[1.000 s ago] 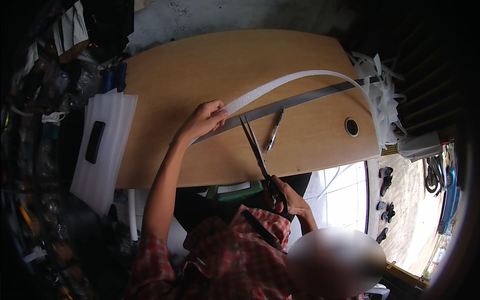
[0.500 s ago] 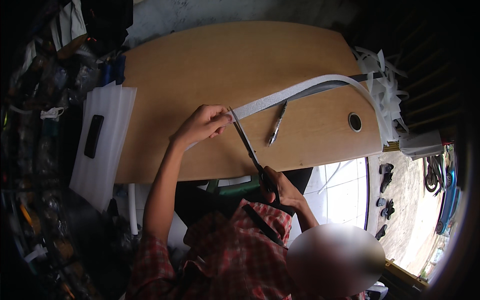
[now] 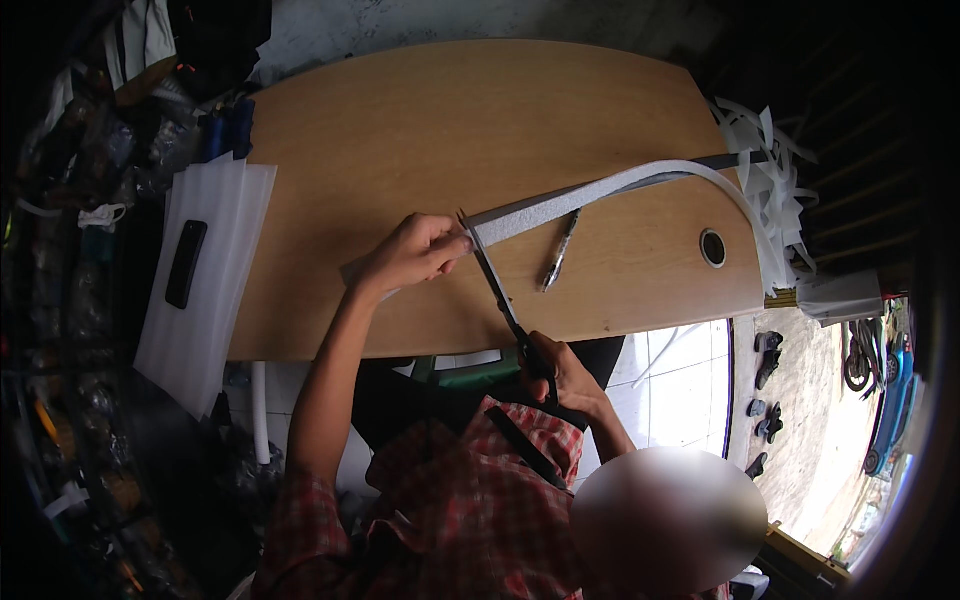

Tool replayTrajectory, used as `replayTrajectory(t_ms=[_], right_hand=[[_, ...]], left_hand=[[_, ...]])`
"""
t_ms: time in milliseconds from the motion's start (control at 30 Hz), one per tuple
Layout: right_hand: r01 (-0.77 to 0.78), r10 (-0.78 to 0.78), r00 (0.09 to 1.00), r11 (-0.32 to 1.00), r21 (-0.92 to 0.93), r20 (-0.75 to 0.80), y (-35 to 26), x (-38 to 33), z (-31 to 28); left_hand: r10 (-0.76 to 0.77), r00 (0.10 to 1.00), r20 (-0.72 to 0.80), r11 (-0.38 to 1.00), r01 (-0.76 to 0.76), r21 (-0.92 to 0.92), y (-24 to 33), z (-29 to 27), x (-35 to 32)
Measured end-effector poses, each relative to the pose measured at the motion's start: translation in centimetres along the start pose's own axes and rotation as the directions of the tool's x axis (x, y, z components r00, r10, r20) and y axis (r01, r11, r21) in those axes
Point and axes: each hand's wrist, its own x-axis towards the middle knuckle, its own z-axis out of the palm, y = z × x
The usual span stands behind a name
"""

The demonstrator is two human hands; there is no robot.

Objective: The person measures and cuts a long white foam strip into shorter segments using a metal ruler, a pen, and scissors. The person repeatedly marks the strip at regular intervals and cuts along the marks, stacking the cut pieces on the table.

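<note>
Wooden tabletop (image 3: 400, 130), smooth tan laminate w/ rounded far edge, fills the middle; one round black grommet hole (image 3: 712, 247) near its right end. On the left edge lies a stack of ribbed white foam sheets (image 3: 215, 290), rectangular, w/ one flat black slab, prob. a phone (image 3: 186, 263), on top. At the far right edge, a heap of white foam offcuts (image 3: 775, 195), thin curly strips, too tangled to count.

One long white foam strip (image 3: 600, 195), grainy surface, runs from the tabletop's middle to the right and bends down over the right edge; a dark straight bar (image 3: 725, 160), maybe a ruler, shows beside it at the far right. One pen (image 3: 558, 250), slim w/ a dark tip, lies just near of the strip.

Left hand (image 3: 415, 255): grip pressed together, pinching the strip's left end flat on the tabletop. Right hand (image 3: 560, 375), at the near edge: grip closed round the handles of one pair of black-handled scissors (image 3: 500, 290); long blades point far-left, tips at the strip just beside the left fingers.

Vs 0.5 s ago: strip end and left hand sit a bit nearer the near edge, scissors follow; pen and phone unmoved.
</note>
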Motion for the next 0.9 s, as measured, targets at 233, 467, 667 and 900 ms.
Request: replayTrajectory(t_ms=[233,467,667,900], right_hand=[[-0.053,0.053,0.999,0.993,0.106,0.0,0.4,0.0,0.5],[0.057,-0.055,0.998,0.991,0.119,-0.022,1.6,-0.1,0.9],[0.04,-0.033,0.998,0.99,0.137,-0.05,1.9,0.0,1.2],[0.001,0.007,0.996,0.995,0.103,-0.086,1.5,0.0,1.3]], left_hand=[[-0.019,1.0,-0.003,1.0,0.019,0.013,-1.0,-0.1,0.3],[-0.028,0.999,-0.015,1.0,0.028,-0.009,-1.7,0.1,0.5],[-0.034,0.999,-0.005,0.999,0.034,-0.016,-1.5,0.0,0.3],[-0.045,0.998,0.037,0.998,0.047,-0.032,-1.4,-0.9,-0.3]])
